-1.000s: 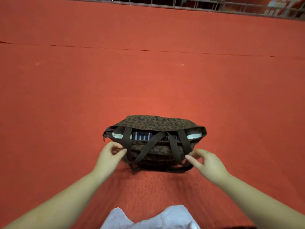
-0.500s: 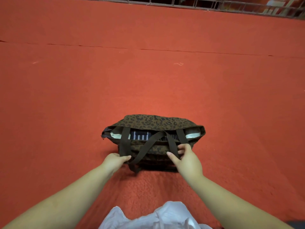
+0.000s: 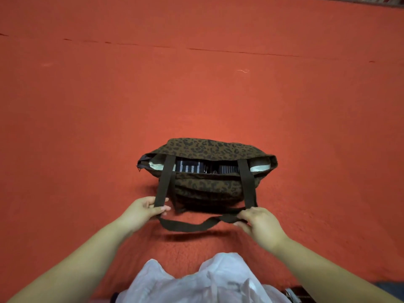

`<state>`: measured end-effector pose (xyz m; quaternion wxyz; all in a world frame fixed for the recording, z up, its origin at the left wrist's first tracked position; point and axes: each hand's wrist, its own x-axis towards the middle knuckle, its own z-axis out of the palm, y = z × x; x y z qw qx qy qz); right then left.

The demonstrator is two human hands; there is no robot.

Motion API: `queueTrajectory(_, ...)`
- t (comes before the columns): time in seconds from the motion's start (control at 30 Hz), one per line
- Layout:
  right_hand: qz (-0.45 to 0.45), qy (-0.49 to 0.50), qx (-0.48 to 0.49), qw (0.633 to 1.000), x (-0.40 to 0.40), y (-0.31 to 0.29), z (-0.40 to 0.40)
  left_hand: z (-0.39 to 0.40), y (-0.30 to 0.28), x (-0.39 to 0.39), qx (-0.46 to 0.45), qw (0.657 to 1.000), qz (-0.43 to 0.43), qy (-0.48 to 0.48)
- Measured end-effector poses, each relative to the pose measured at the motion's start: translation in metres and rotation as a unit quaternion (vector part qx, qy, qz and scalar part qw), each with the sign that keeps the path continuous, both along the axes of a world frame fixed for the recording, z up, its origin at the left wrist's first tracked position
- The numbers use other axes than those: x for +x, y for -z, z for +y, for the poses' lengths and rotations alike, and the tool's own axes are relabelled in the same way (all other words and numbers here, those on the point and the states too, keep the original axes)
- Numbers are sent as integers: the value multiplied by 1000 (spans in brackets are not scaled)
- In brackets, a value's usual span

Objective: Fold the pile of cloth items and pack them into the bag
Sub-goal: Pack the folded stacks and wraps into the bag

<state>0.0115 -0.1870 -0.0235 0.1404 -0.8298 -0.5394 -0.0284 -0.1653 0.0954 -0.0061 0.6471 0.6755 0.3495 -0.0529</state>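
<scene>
The bag [image 3: 207, 171], packed with folded striped cloth [image 3: 188, 166], sat at twelve o'clock from you, your left hand [image 3: 142, 212] and right hand [image 3: 259, 224] each pinching its strap [image 3: 196, 225], probably to lift it.

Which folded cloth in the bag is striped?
The dark cloth mid-opening of the bag has pale stripes; the pale cloths at the left and right ends are plain.
</scene>
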Motion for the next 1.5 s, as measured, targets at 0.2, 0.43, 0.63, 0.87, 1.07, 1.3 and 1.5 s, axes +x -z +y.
queueTrajectory(0.2, 200, 207, 150, 946, 3, -17, 3, 5, -4, 18, 66, 997, 0, -33)
queueTrajectory(0.43, 456, 392, 312, 735, 23, -35, 35, 6, -3, 38, 79, 989, -48, -115)
queueTrajectory(0.63, 420, 348, 240, 803, 26, -44, 36, 16, -5, 35, 39, 994, -75, -67)
queueTrajectory(0.87, 533, 318, 183, 762, 31, -54, 52, 20, -24, 60, -132, 985, -47, -96)
queueTrajectory(1.07, 661, 368, 89, 648, 60, -75, 85, 42, -32, 83, -234, 962, 39, -136)
queueTrajectory(1.3, 631, 423, 76, 646, 80, -95, 103, 45, -45, 109, -187, 966, 111, -139)
queueTrajectory(1.5, 659, 408, 60, 629, 104, -123, 97, 53, -57, 121, -202, 958, 129, -158)
